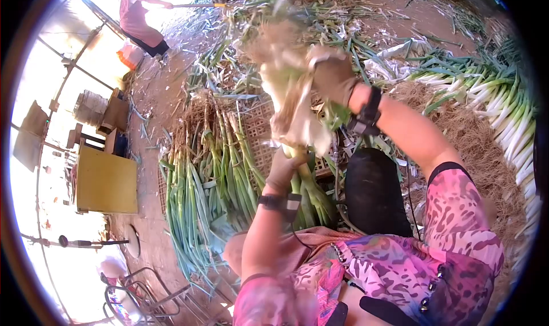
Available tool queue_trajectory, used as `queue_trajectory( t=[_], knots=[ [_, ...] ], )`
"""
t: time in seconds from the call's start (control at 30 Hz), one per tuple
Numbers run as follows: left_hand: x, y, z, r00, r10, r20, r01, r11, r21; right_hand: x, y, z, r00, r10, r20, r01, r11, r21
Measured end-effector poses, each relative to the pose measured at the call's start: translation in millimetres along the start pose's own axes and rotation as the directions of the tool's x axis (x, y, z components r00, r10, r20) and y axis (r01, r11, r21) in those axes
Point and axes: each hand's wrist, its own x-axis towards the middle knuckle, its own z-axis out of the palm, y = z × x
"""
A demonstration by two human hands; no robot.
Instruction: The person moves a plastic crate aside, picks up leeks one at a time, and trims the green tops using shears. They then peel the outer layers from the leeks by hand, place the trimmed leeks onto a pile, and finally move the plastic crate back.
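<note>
In the head view, my left hand (281, 169) wears a glove and is wrapped round a bunch of leeks (311, 197), whose green leaves hang down toward my lap. My right hand (333, 77), also gloved, is raised at the upper part of the bunch, beside pale, peeling outer leaves (303, 120). Motion smears its fingers, so their grip cannot be made out. The root end above is blurred too. Left of the bunch, many leeks (200, 172) lie side by side on a woven crate (259, 129).
Cleaned white-stemmed leeks (509, 114) line the right side beside a heap of roots (463, 132). Leaf scraps (223, 63) litter the ground. A person (140, 17) holds a long pole at the upper left. A yellow cabinet (107, 180) and metal chair (146, 294) stand left.
</note>
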Motion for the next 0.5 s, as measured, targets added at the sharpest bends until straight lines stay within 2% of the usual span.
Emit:
queue_trajectory(
  t=[0.03,0.1,0.13,0.2,0.23,0.27,0.3,0.33,0.37,0.4,0.47,0.5],
  knots=[
    [-2.7,0.6,0.2,1.000,0.016,0.012,-0.016,1.000,-0.005,13.0,-0.7,-22.4,0.992,0.116,-0.054,-0.107,0.984,0.139],
    [-9.9,-4.2,-0.6,1.000,0.022,0.016,-0.022,1.000,0.002,39.7,28.1,-46.8,0.963,0.142,-0.227,-0.111,0.983,0.144],
    [-12.7,-9.0,-2.9,1.000,0.014,0.005,-0.014,1.000,0.013,56.1,54.8,-56.7,0.938,0.025,-0.344,-0.030,1.000,-0.008],
    [-10.7,-21.1,-6.4,0.999,0.020,-0.032,-0.019,0.999,0.038,81.8,81.4,-96.6,0.982,0.119,-0.149,-0.123,0.992,-0.023],
    [-6.2,-27.8,-6.2,0.998,0.035,-0.054,-0.032,0.998,0.052,82.6,85.2,-100.0,0.930,-0.193,-0.314,0.238,0.965,0.112],
    [-1.5,-33.8,-5.2,0.996,0.051,-0.074,-0.046,0.997,0.069,80.1,85.9,-90.0,0.967,-0.233,-0.104,0.242,0.967,0.083],
    [-0.1,-28.5,5.2,0.984,0.111,-0.137,-0.090,0.985,0.150,67.4,65.3,-77.0,0.961,-0.255,0.107,0.250,0.967,0.053],
    [0.2,-17.9,19.5,0.960,0.223,-0.170,-0.167,0.941,0.293,52.3,40.1,-66.6,0.915,-0.255,0.313,0.260,0.965,0.025],
    [-0.2,-6.3,35.4,0.924,0.335,-0.182,-0.231,0.872,0.432,31.3,-1.4,-59.3,0.853,-0.203,0.480,0.330,0.923,-0.196],
    [-0.4,-4.1,49.9,0.879,0.443,-0.177,-0.279,0.778,0.563,16.9,-31.2,-54.4,0.777,-0.103,0.622,0.418,0.822,-0.386],
    [11.7,-56.7,48.9,0.906,0.351,-0.236,-0.237,0.883,0.405,11.1,-12.6,-2.9,0.739,-0.257,0.622,0.584,0.706,-0.401],
    [12.7,-61.2,55.2,0.915,0.304,-0.265,-0.214,0.923,0.319,7.2,-14.4,6.8,0.714,-0.316,0.625,0.641,0.655,-0.401]
  ],
)
